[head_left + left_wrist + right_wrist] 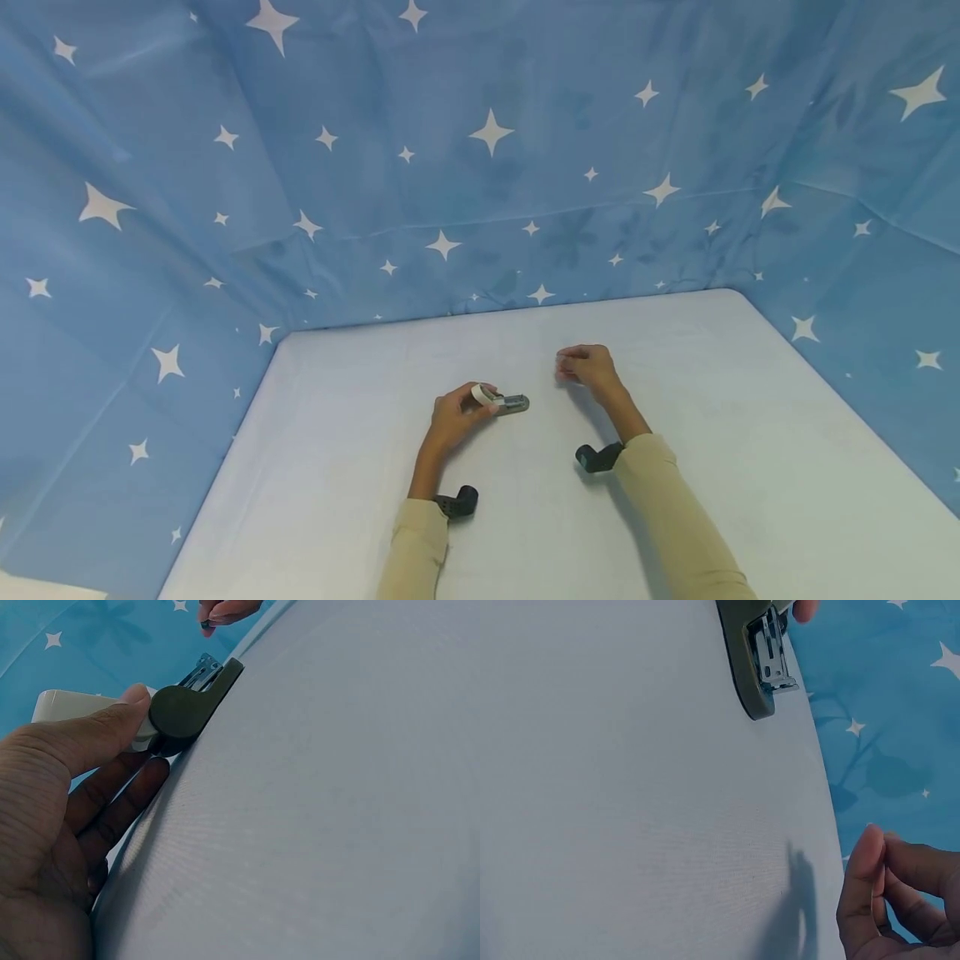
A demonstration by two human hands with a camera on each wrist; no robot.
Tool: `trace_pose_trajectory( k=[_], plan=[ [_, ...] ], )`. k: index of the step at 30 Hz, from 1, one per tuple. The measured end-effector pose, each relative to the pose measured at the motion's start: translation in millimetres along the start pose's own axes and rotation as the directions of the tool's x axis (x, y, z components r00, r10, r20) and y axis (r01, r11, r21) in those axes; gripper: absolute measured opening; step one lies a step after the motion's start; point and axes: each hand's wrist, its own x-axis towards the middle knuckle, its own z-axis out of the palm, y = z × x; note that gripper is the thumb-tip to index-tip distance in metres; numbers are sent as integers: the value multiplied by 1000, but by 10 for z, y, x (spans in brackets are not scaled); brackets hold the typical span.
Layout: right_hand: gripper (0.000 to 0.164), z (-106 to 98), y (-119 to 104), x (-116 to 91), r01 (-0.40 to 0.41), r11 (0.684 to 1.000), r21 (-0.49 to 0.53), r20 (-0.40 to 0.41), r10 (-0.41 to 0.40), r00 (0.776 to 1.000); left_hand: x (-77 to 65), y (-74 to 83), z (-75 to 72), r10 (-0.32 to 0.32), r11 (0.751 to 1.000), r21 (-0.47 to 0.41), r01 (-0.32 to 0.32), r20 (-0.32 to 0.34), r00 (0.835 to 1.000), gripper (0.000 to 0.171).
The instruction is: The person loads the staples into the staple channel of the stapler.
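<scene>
A stapler (512, 405) with a dark green base and a pale top lies on the white table, its top swung open and the metal magazine exposed. My left hand (452, 419) holds it, thumb against the pale top (71, 707) near the round hinge. The stapler's magazine (771, 652) points toward the right side. Off to the right and farther back, my right hand (590, 367) is raised above the table, apart from the stapler. Its thumb and forefinger pinch together in the right wrist view; a small dark piece (205, 625) shows at the fingertips, its kind unclear.
The white table (345, 533) runs up to a blue curtain (360, 192) with white stars at the back and sides. A black wrist camera (459, 502) sits on the left wrist, and another camera (597, 457) on the right.
</scene>
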Motion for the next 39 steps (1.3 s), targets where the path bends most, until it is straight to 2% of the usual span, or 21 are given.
trace_pose_trajectory(
  k=[3,7,12,16,19,23,30,33,39],
  plan=[
    [29,0,-10,-32,-12,1000,14,31,11,999,9,-6,-6,8,1000,7,-8,-5,1000,29],
    [25,36,-24,-95,4,999,-53,65,0,998,9,-11,-4,21,1000,14,-21,-9,1000,30],
    [20,108,-43,-211,135,978,-161,176,-106,979,-1,-8,-1,13,1000,7,-13,0,1000,30],
    [14,171,-72,-322,288,924,-251,269,-220,938,-7,-6,-2,20,1000,9,-20,0,1000,30],
    [10,216,-90,-397,393,859,-328,322,-289,902,-10,-4,-3,30,999,10,-30,-7,1000,29],
    [11,277,-103,-457,457,803,-382,360,-326,874,-7,-4,-4,41,999,12,-41,-19,999,28],
    [8,364,-100,-488,442,785,-433,365,-296,883,-2,-3,-6,15,1000,27,-15,-13,1000,27],
    [8,394,-80,-474,448,777,-442,375,-294,879,-3,-2,-8,6,1000,29,-6,-13,1000,27],
    [9,441,-82,-481,462,759,-459,371,-309,876,-8,-8,-10,27,999,48,-26,-16,1000,27]
  ],
)
